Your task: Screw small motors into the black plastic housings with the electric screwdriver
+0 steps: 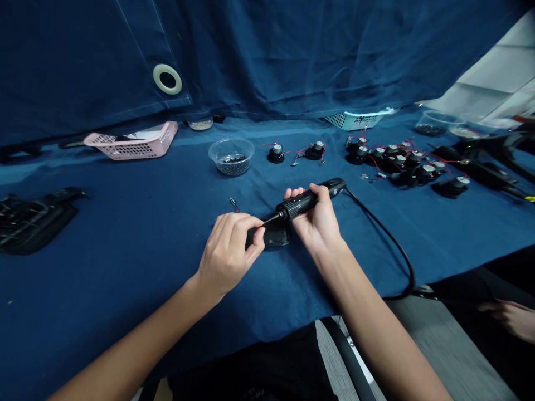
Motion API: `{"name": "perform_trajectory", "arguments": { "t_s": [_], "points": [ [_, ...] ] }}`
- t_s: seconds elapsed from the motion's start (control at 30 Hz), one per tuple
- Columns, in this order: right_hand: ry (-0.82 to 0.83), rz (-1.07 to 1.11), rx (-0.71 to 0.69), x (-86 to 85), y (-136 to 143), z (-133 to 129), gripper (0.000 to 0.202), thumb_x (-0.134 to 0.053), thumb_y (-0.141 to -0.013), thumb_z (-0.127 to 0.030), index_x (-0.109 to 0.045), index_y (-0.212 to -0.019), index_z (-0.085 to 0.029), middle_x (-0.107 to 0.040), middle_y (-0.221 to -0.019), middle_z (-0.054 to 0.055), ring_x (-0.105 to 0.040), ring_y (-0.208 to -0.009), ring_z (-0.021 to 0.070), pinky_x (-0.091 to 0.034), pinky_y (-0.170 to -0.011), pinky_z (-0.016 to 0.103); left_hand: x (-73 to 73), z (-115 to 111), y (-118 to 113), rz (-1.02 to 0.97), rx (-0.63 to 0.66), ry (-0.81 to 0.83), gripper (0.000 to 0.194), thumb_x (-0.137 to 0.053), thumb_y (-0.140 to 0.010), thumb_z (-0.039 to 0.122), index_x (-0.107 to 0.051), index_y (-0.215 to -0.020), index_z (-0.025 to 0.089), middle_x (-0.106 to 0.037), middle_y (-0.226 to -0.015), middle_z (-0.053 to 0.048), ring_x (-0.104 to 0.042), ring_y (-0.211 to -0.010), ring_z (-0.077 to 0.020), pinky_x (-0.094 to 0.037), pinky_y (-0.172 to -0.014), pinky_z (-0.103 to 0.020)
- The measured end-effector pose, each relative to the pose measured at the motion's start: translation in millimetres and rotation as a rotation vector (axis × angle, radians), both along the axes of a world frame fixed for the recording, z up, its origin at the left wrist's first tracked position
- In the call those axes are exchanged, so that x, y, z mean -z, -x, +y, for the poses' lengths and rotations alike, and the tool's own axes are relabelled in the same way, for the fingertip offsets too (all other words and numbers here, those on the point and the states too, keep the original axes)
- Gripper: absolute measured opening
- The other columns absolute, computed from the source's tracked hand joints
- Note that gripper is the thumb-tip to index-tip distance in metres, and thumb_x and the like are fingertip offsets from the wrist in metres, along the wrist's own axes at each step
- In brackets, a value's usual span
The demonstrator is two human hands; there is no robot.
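In my right hand (320,217) lies a black electric screwdriver (311,199), its bit pointing left and a little down. The thumb and index finger of my left hand (232,250) are pinched at the tip of the bit (271,219); whatever sits between them is too small to make out. Beneath the bit, a black plastic part (276,234) rests on the blue cloth, partly hidden by my left hand. A small connector on thin wires (233,201) sticks up behind that hand.
A clear bowl of small black pieces (231,161) stands behind my hands. Several black speaker units with red wires (401,159) lie to the right. A pink basket (134,146) and black parts (35,220) are left. The screwdriver's cord (387,231) curves right, towards another person's hand (516,317).
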State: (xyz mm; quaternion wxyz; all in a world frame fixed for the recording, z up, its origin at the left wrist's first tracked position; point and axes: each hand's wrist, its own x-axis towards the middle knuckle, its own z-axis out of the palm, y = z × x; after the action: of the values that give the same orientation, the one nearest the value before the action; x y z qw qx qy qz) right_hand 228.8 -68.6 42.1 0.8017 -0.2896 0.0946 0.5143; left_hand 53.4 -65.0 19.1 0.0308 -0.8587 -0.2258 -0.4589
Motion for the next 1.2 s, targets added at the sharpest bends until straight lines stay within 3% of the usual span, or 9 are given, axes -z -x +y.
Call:
{"name": "perform_trajectory", "arguments": {
  "t_s": [0.2, 0.43, 0.9, 1.0, 1.1, 1.2],
  "points": [
    [0.002, 0.009, 0.018, -1.2, -2.5, 0.1, 0.008, -0.052, -0.087, -0.02, -0.047, -0.082, -0.016, -0.052, -0.068, -0.003, -0.058, -0.058, 0.0059, -0.062, -0.069, 0.024, -2.5, -0.3, 1.7, 0.005, -0.05, -0.012, 0.027, -0.066, -0.083, 0.013, -0.053, -0.106, 0.014, -0.064, -0.097, -0.01, -0.06, -0.091, -0.0215, -0.049, -0.082, -0.038],
    [0.003, 0.006, 0.02, -0.6, 1.7, -0.3, 0.008, -0.053, -0.087, -0.018, -0.048, -0.082, -0.015, -0.053, -0.067, -0.002, -0.058, -0.057, 0.0068, -0.062, -0.069, 0.025, -1.9, 1.3, 0.0, -0.009, -0.048, -0.014, 0.014, -0.062, -0.086, 0.011, -0.054, -0.097, 0.016, -0.063, -0.089, -0.006, -0.059, -0.084, -0.0184, -0.047, -0.079, -0.035],
    [0.012, -0.022, 0.038, -0.6, 3.7, 1.3, 0.009, -0.053, -0.089, -0.018, -0.047, -0.083, -0.016, -0.053, -0.066, -0.003, -0.058, -0.056, 0.0064, -0.062, -0.068, 0.024, -4.4, 1.9, -3.4, 0.025, -0.032, 0.004, 0.01, -0.059, -0.088, 0.009, -0.053, -0.093, 0.015, -0.062, -0.085, -0.004, -0.058, -0.08, -0.0169, -0.047, -0.079, -0.034],
    [0.016, -0.042, 0.032, -2.6, 1.4, 1.1, 0.009, -0.052, -0.089, -0.018, -0.047, -0.081, -0.016, -0.053, -0.065, -0.003, -0.057, -0.054, 0.0058, -0.062, -0.066, 0.024, -6.1, 3.2, 3.5, 0.06, -0.014, 0.054, 0.009, -0.06, -0.09, 0.015, -0.054, -0.096, 0.016, -0.064, -0.088, -0.004, -0.058, -0.084, -0.0182, -0.045, -0.083, -0.036],
    [-0.002, -0.091, 0.051, -8.5, -1.1, 0.2, 0.01, -0.052, -0.089, -0.019, -0.046, -0.08, -0.017, -0.052, -0.065, -0.004, -0.057, -0.053, 0.0052, -0.062, -0.066, 0.023, -5.0, 13.1, 17.6, 0.159, 0.059, 0.216, 0.026, -0.063, -0.09, 0.03, -0.054, -0.111, 0.017, -0.064, -0.106, -0.007, -0.057, -0.101, -0.0218, -0.044, -0.091, -0.039],
    [-0.034, -0.157, 0.088, -17.3, -1.7, 0.3, 0.011, -0.053, -0.089, -0.021, -0.046, -0.08, -0.018, -0.052, -0.065, -0.005, -0.057, -0.053, 0.0054, -0.062, -0.066, 0.023, 2.3, 27.7, 31.0, 0.321, 0.144, 0.414, 0.051, -0.065, -0.088, 0.043, -0.046, -0.129, 0.019, -0.053, -0.131, -0.01, -0.047, -0.125, -0.0262, -0.039, -0.104, -0.044]
  ]
}}
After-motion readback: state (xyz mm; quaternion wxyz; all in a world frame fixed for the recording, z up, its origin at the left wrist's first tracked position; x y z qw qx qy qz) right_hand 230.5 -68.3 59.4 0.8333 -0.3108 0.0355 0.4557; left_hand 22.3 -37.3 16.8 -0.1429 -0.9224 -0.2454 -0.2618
